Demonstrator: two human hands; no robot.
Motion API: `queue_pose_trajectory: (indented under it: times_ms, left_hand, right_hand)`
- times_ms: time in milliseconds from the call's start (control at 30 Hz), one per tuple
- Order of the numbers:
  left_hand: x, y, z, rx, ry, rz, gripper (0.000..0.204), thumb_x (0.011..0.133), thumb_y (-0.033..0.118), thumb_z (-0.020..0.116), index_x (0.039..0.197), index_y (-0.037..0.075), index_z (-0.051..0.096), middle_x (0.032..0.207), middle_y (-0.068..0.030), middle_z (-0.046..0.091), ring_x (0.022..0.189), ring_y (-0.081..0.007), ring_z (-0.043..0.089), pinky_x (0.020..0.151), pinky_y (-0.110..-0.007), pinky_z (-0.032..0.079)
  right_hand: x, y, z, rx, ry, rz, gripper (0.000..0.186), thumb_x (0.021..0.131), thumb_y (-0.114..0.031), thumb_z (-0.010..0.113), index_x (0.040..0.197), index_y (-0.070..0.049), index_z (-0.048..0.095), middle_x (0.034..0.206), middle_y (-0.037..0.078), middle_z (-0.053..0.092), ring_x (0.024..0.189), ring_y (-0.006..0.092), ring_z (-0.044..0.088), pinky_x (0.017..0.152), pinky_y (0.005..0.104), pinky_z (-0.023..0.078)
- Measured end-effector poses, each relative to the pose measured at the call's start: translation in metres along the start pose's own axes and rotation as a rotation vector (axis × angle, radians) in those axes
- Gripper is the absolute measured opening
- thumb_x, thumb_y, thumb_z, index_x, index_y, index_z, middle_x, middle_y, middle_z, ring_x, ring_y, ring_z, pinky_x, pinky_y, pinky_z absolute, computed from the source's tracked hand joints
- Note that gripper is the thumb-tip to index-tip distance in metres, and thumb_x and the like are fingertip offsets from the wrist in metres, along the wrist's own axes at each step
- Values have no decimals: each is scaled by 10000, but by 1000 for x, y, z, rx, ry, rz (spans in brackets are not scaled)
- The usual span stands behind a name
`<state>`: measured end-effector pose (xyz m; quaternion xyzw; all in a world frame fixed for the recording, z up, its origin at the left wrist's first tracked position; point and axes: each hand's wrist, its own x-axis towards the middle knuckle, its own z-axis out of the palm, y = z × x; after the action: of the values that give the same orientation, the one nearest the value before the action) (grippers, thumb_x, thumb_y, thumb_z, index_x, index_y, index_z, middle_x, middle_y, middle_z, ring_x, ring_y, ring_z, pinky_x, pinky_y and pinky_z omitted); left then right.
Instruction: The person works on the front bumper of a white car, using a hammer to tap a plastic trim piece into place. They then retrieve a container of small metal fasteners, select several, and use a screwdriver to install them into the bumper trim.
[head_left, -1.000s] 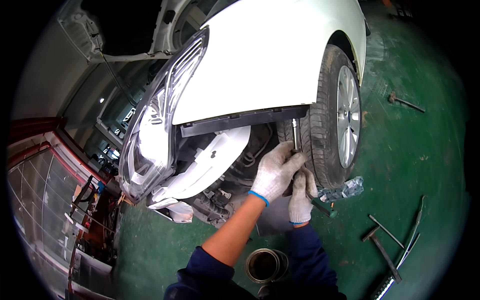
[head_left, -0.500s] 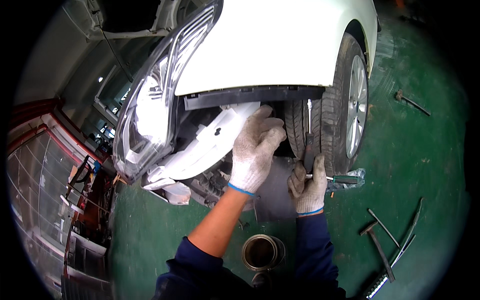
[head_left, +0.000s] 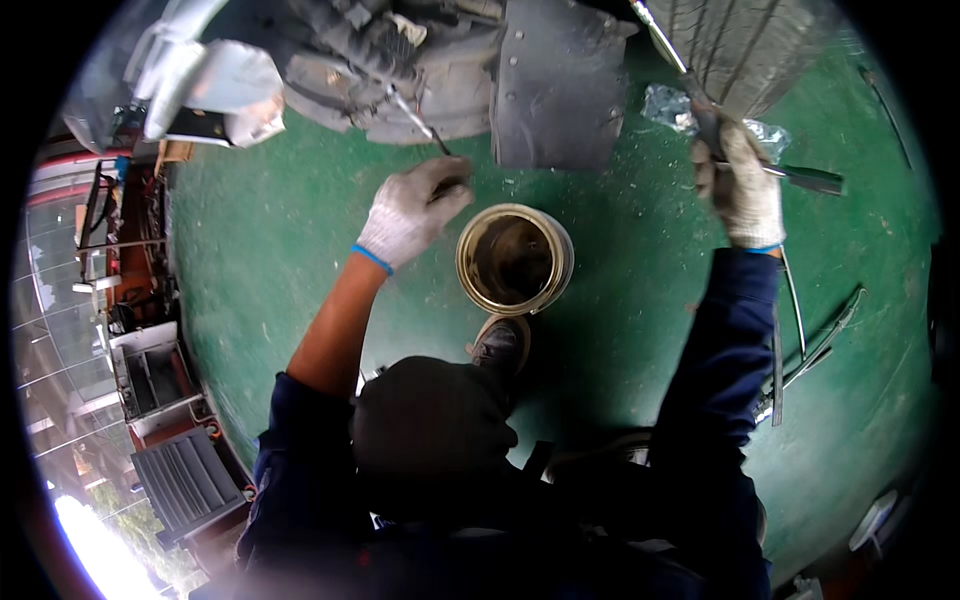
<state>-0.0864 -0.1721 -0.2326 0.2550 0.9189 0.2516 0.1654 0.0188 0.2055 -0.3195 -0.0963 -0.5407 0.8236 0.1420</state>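
My left hand [head_left: 415, 212], in a whitish knit glove with a blue cuff edge, hovers left of an open metal can [head_left: 466, 262], fingers curled. The dark end of a thin silvery rod [head_left: 410, 112] meets its fingertips; I cannot tell whether the hand holds it. My right hand [head_left: 745, 190], gloved alike, closes around two screwdrivers. One has a dark handle [head_left: 707, 125] with a long silver shaft pointing up toward the tyre [head_left: 745, 50]. The other, with a dark green handle [head_left: 815, 180], sticks out sideways to the right.
A dark flap [head_left: 560, 90] hangs under the car beside its underbody parts. White bodywork [head_left: 235, 85] juts in at upper left. Crumpled clear plastic [head_left: 668, 106] lies by the tyre. Long metal tools [head_left: 793, 300] rest on the green floor at right. My shoe [head_left: 500, 345] touches the can.
The view has tipped down toward the floor. My left hand has come away from the white panel under the fender. My right hand has moved right, still gripping both screwdrivers.
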Motion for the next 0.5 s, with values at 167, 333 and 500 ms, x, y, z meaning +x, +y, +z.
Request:
queue_pose_trajectory:
  times_ms: [167,333,500]
  left_hand:
    - [-60,-84,65,-447,57,-251,459,998,267,657,1332,-45,612,1151,-173,713,1076,-234,704,938,-347,565]
    - [-82,-93,89,-738,-68,-442,483,1027,294,629,1363,-49,580,1122,-154,707,1010,-212,713,911,-351,587]
    - [-89,-107,103,-932,-20,-501,499,1006,314,654,1342,-51,598,1146,-143,704,954,-189,709,880,-339,588]
  right_hand:
    - [-9,-42,-24,-456,-218,151,611,983,-510,647,1330,-6,660,822,-11,628,587,55,525,492,206,413]
    - [-4,-66,-24,-691,-358,311,704,962,-571,634,1346,19,640,791,-23,579,601,52,502,504,200,385]
    - [-23,-77,-13,-932,-435,535,793,911,-669,648,1300,22,655,760,-5,586,593,60,553,490,208,411]
